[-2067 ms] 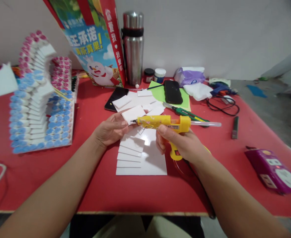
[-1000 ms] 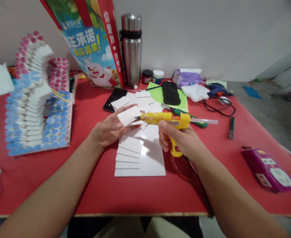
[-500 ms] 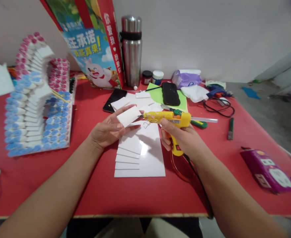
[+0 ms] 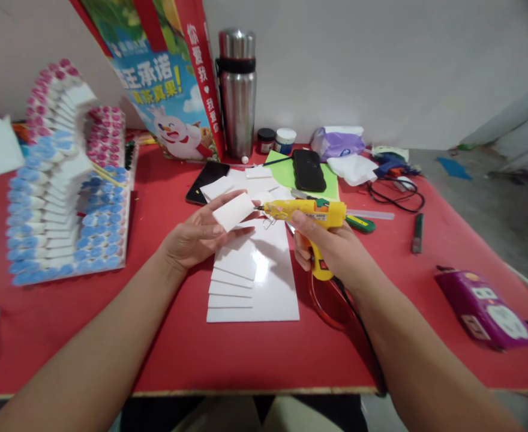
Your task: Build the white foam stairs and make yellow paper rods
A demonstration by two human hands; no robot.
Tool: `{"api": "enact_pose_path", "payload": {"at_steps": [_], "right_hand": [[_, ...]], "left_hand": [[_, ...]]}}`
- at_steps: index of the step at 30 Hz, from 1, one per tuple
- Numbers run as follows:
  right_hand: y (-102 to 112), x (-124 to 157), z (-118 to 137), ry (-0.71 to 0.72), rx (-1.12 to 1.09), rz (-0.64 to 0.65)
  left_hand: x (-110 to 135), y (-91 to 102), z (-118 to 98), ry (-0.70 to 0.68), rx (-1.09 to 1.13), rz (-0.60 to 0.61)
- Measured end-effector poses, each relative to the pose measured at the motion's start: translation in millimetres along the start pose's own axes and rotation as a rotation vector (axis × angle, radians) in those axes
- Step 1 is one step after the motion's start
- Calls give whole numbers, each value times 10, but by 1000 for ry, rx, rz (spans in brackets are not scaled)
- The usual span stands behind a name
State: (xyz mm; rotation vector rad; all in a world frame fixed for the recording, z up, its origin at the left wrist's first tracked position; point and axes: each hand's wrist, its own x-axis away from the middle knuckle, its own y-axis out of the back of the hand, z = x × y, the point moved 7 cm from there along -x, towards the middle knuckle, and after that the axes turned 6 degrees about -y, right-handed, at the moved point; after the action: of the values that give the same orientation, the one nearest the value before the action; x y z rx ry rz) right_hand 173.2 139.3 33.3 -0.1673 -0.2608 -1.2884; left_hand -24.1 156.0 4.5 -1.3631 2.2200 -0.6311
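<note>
My left hand (image 4: 201, 234) is closed on a small white card piece (image 4: 234, 212), holding it tilted above the table by its lower left edge. In my right hand (image 4: 322, 240) is a yellow glue gun (image 4: 306, 211), a clear glue stick (image 4: 372, 215) poking out of its back. The gun's nozzle points left, at the right edge of the card piece; whether they touch I cannot tell. Below both hands lies a glossy white board (image 4: 275, 300), with several thin white strips (image 4: 230, 292) standing or lying overlapped along its left side.
At left stands a white model (image 4: 61, 204) with blue and pink roll ends. Behind are a printed bag (image 4: 160, 90), a steel flask (image 4: 239, 102), paint jars (image 4: 285, 141) and phones (image 4: 309, 170). A green cutter (image 4: 360, 224) and purple box (image 4: 486, 309) lie right.
The glue gun has shifted slightly to the right, its nozzle moving along toward the card piece's right corner. My left hand and the card piece stay almost still.
</note>
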Motion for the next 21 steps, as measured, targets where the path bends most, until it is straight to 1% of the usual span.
{"api": "enact_pose_path", "payload": {"at_steps": [5, 10, 12, 16, 21], "right_hand": [[30, 1, 31, 3, 22, -42], [69, 69, 139, 77, 64, -60], [74, 104, 171, 97, 69, -39], [45, 134, 181, 100, 8, 50], [-2, 109, 140, 84, -44, 95]], "left_hand": [[0, -15, -7, -6, 0, 10], [-10, -30, -1, -4, -4, -2], [-14, -19, 5, -5, -14, -25], [-13, 38, 21, -7, -36, -86], [-7, 72, 59, 27, -65, -90]]}}
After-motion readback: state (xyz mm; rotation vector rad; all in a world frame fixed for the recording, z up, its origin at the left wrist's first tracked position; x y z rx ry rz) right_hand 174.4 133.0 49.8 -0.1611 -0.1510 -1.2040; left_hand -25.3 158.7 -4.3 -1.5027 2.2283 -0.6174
